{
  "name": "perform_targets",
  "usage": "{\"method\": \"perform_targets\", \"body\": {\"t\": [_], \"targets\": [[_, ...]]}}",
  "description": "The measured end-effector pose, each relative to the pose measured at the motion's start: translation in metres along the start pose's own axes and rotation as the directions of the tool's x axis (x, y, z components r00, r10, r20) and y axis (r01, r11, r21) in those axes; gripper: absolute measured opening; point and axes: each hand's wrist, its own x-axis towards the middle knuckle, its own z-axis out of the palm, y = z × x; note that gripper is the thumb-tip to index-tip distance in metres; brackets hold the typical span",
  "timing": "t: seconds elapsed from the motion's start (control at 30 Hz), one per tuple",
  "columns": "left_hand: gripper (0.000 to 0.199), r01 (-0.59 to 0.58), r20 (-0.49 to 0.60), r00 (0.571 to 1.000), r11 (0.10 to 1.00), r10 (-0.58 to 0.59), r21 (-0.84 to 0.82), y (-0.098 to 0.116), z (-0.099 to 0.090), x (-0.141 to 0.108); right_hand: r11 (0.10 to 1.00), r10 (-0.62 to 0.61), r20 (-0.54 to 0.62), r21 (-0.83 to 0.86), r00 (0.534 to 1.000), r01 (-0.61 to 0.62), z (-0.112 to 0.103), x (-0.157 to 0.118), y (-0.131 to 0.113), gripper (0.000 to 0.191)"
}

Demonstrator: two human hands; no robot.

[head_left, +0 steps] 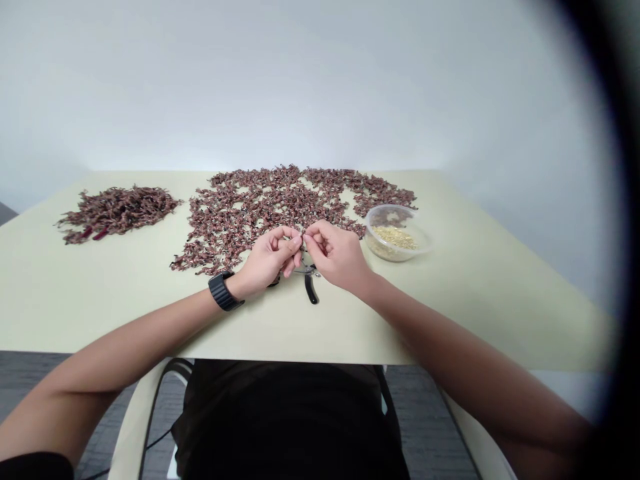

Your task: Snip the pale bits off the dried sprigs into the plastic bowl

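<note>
My left hand point(273, 257) and my right hand point(337, 253) meet fingertip to fingertip above the near edge of a broad spread of small reddish-brown twisted pieces point(270, 200). Both hands are closed in a pinch. A tiny dark piece seems to sit between the fingertips, too small to make out. Beneath them on the table lie pliers with black handles point(311, 290), partly hidden by my hands. To the right of my right hand stands a clear round plastic tub point(425, 243) with small gold-coloured bits point(395, 237) in it.
A heap of longer reddish-brown twisted strands point(120, 210) lies on the left of the pale yellow table point(125, 293), with two dark red pieces point(100, 234) at its near edge. A pale wall point(275, 80) rises behind the table. A black watch point(225, 291) is on my left wrist.
</note>
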Motion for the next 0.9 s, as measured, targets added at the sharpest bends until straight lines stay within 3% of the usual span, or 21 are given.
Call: {"method": "perform_targets", "body": {"t": [0.1, 0.17, 0.27, 0.37, 0.43, 0.5, 0.63, 0.8, 0.9], "targets": [[0.039, -0.018, -0.001, 1.0, 0.998, 0.019, 0.066, 0.002, 0.001, -0.002, 0.973, 0.142, -0.016, 0.185, 0.99, -0.137, 0.004, 0.0, -0.004, 0.019], [0.039, -0.032, -0.002, 0.999, 0.994, 0.032, 0.102, 0.001, 0.0, -0.002, 0.894, 0.261, 0.04, 0.367, 0.964, -0.257, 0.008, 0.0, -0.006, 0.022], [0.037, -0.065, 0.002, 0.998, 0.988, 0.065, 0.141, -0.003, -0.003, -0.002, 0.661, 0.396, 0.202, 0.614, 0.896, -0.431, 0.011, 0.003, -0.006, 0.025], [0.036, -0.073, 0.006, 0.997, 0.983, 0.073, 0.168, -0.006, -0.006, -0.001, 0.404, 0.446, 0.36, 0.736, 0.819, -0.543, 0.011, 0.006, -0.003, 0.03], [0.037, -0.06, 0.0, 0.998, 0.984, 0.061, 0.168, -0.007, -0.007, 0.0, 0.341, 0.439, 0.416, 0.743, 0.797, -0.576, 0.01, 0.008, 0.0, 0.032], [0.039, -0.04, -0.01, 0.999, 0.987, 0.042, 0.155, -0.006, -0.007, 0.001, 0.39, 0.417, 0.401, 0.732, 0.816, -0.559, 0.009, 0.009, 0.004, 0.033], [0.04, 0.002, -0.024, 1.0, 0.992, 0.001, 0.123, -0.003, -0.004, 0.002, 0.624, 0.357, 0.299, 0.629, 0.885, -0.464, 0.006, 0.009, 0.008, 0.031], [0.041, 0.02, -0.022, 1.0, 0.997, -0.019, 0.069, -0.001, -0.002, 0.002, 0.893, 0.243, 0.158, 0.349, 0.957, -0.285, 0.002, 0.008, 0.009, 0.023], [0.039, 0.017, -0.006, 1.0, 0.999, -0.017, 0.027, -0.003, -0.003, 0.002, 0.983, 0.112, 0.067, 0.137, 0.991, -0.121, -0.001, 0.007, 0.01, 0.017]]}}
